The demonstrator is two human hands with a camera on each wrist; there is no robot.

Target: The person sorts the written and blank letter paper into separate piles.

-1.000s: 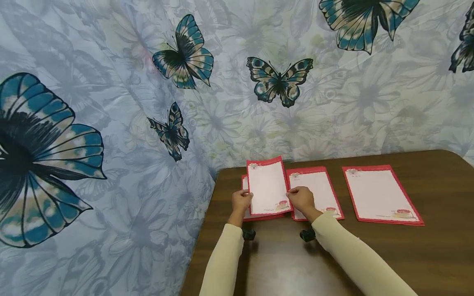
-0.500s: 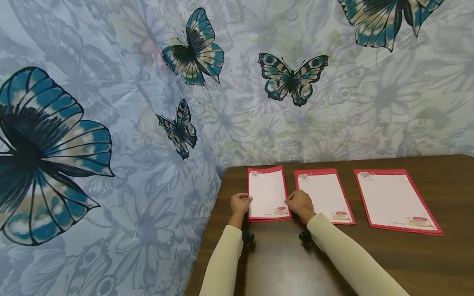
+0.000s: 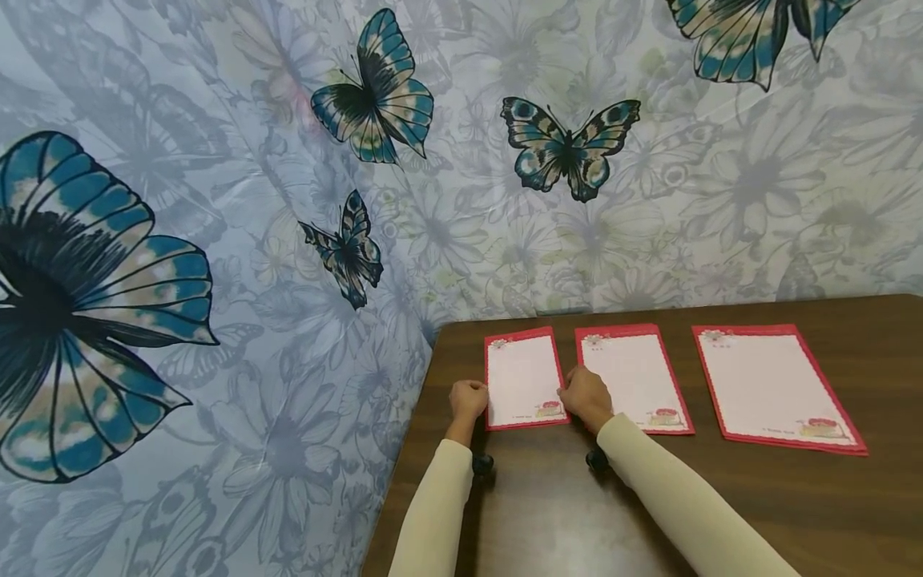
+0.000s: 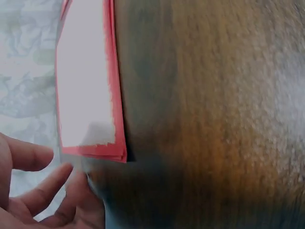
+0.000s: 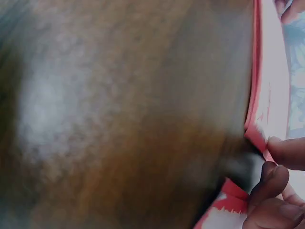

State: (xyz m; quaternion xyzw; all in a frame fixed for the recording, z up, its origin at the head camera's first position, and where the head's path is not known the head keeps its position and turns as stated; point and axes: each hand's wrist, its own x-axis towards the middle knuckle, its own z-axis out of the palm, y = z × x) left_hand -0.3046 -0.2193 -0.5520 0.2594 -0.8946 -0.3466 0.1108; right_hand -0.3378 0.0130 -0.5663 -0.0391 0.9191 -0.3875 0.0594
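Observation:
A white sheet of letter paper with a red border lies on a small pile of similar sheets at the table's left side. My left hand is at its left edge. In the left wrist view, that hand's thumb and fingers are spread apart, just clear of the paper's edge. At the opposite side, my right hand pinches the sheet's right edge between thumb and forefinger. Its other fingers pass over a corner of the middle pile of letter paper, partly hiding it.
A third pile of red-bordered letter paper lies to the right. The piles rest on a brown wooden table, whose back edge meets a butterfly-patterned wall covering. Dark wrist-worn cameras hang under both forearms.
The sheet held in both hands has come down onto the left pile and lined up with it. The left hand has let go of its edge. The view has shifted slightly.

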